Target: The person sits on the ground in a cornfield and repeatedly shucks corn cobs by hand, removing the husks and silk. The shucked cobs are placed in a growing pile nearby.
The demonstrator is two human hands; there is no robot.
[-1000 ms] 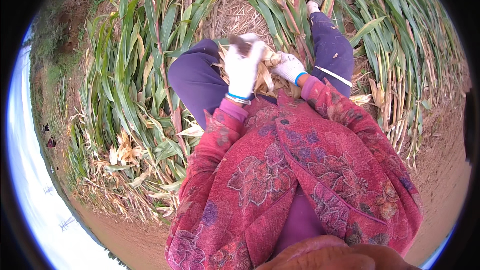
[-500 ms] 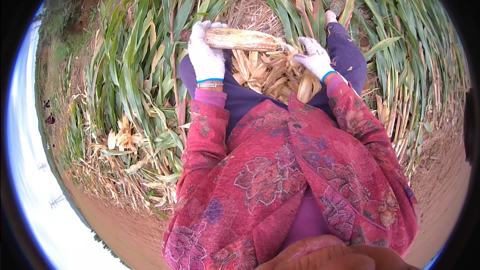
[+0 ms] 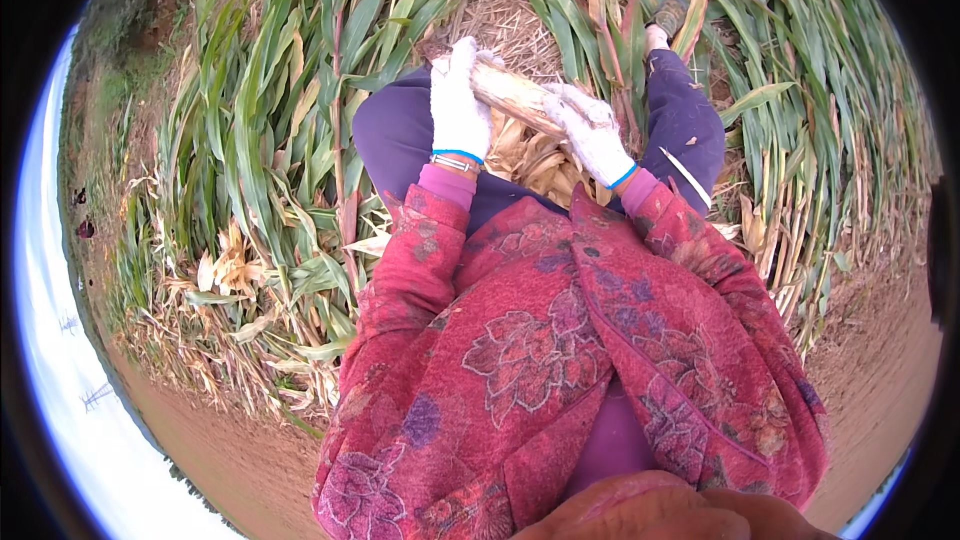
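Observation:
Between my hands is an ear of corn (image 3: 514, 96) in its dry, pale husk, tilted with its right end lower. My left hand (image 3: 460, 100), in a white glove with a blue cuff edge, is wrapped round the left end. In a matching glove, my right hand (image 3: 592, 132) grips the other end, its fingers closed over the husk tip. Loose dry husks (image 3: 530, 162) are heaped below the ear, between my legs. The kernels are hidden under the husk.
Felled corn stalks (image 3: 250, 110) with green leaves lie to the left, and more stalks (image 3: 820, 110) lie to the right. A clump of dry husks (image 3: 232, 265) rests among the left stalks. My bent leg (image 3: 685, 130) stretches out to the right. Brown soil (image 3: 880, 310) borders the stalks.
My left hand has moved right with the ear, which now tilts down to the right. My right hand has come left and closed on its right end.

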